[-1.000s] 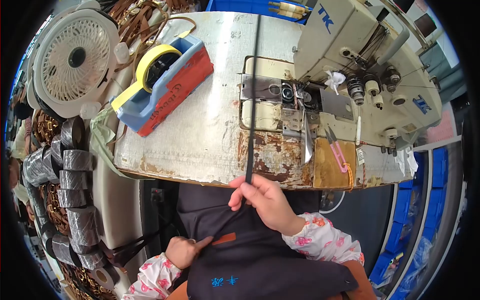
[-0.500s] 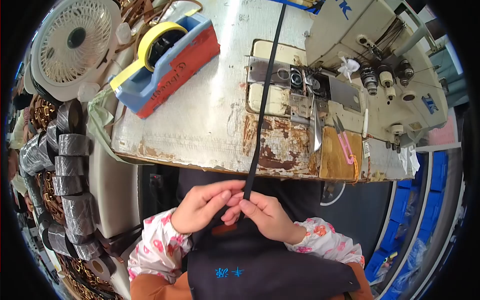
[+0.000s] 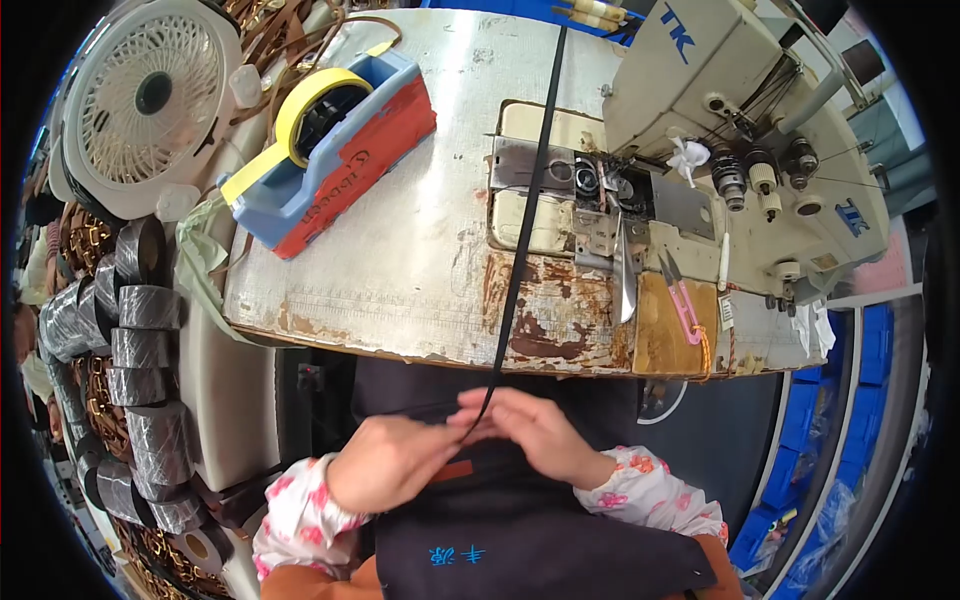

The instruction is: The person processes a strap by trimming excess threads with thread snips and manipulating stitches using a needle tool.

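A long narrow black strap (image 3: 524,250) runs from the far edge of the table, over the sewing machine's plate (image 3: 532,172), and down past the front edge to my hands. My right hand (image 3: 530,428) is closed round the strap near its lower part. My left hand (image 3: 392,462) is beside it, fingers pressed together and meeting the right fingertips at the strap; whether it grips the strap is hidden. Both hands are above the dark apron (image 3: 540,530), just in front of the table (image 3: 380,310).
The sewing machine (image 3: 680,60) stands at the right, with pink-handled snips (image 3: 683,305) in front. A tape dispenser (image 3: 340,165) with yellow tape is left of centre. A white fan (image 3: 150,95), wrapped rolls (image 3: 155,440) and blue bins (image 3: 870,350) lie further out.
My left hand has come up from the apron to meet the right one. Both are now slightly lower than half a second ago, and the strap slants more than at first.
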A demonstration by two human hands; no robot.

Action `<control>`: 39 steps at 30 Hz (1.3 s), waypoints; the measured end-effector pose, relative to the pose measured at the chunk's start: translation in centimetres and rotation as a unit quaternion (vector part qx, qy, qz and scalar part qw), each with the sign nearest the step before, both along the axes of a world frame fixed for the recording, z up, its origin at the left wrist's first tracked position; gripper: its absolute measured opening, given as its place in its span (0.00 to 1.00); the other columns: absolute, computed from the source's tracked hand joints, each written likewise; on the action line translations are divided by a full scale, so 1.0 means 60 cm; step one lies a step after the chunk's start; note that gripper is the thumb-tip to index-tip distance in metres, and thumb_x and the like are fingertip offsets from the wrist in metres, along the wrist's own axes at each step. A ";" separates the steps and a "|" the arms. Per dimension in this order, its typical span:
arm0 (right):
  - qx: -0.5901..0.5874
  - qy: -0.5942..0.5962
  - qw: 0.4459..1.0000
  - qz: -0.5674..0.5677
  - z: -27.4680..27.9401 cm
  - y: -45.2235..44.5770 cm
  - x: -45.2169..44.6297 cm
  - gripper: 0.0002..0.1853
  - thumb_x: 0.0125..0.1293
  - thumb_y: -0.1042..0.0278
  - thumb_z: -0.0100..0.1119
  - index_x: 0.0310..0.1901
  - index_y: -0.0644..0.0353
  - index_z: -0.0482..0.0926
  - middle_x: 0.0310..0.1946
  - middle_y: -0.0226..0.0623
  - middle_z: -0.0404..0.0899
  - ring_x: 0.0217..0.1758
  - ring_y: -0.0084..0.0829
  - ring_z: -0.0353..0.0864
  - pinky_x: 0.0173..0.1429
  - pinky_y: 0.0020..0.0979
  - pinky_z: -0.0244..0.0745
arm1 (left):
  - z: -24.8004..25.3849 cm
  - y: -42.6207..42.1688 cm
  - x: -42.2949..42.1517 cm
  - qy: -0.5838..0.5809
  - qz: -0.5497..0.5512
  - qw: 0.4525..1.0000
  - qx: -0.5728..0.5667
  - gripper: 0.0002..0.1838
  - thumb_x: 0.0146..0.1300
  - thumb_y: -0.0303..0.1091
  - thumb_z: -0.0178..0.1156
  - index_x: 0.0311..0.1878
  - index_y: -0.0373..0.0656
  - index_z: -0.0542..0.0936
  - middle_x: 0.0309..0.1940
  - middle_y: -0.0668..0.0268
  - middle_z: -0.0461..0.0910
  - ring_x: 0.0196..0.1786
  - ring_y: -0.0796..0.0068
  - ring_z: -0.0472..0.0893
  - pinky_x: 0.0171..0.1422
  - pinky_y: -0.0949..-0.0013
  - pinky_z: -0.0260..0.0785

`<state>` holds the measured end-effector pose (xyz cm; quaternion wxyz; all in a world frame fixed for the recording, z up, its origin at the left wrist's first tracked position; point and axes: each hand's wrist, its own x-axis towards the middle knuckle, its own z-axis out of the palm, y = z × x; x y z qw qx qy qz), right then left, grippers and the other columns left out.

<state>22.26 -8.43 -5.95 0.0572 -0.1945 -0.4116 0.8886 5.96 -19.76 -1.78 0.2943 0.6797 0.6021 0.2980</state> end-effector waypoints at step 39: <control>0.155 0.006 0.982 0.104 0.067 0.010 -0.032 0.13 0.66 0.68 0.36 0.38 0.68 0.70 0.24 0.36 0.74 0.26 0.26 0.74 0.33 0.26 0.69 | -0.207 -0.264 -0.031 0.228 0.037 0.813 -0.535 0.13 0.57 0.43 0.49 0.37 0.48 0.80 0.31 0.58 0.79 0.35 0.58 0.79 0.42 0.65 0.71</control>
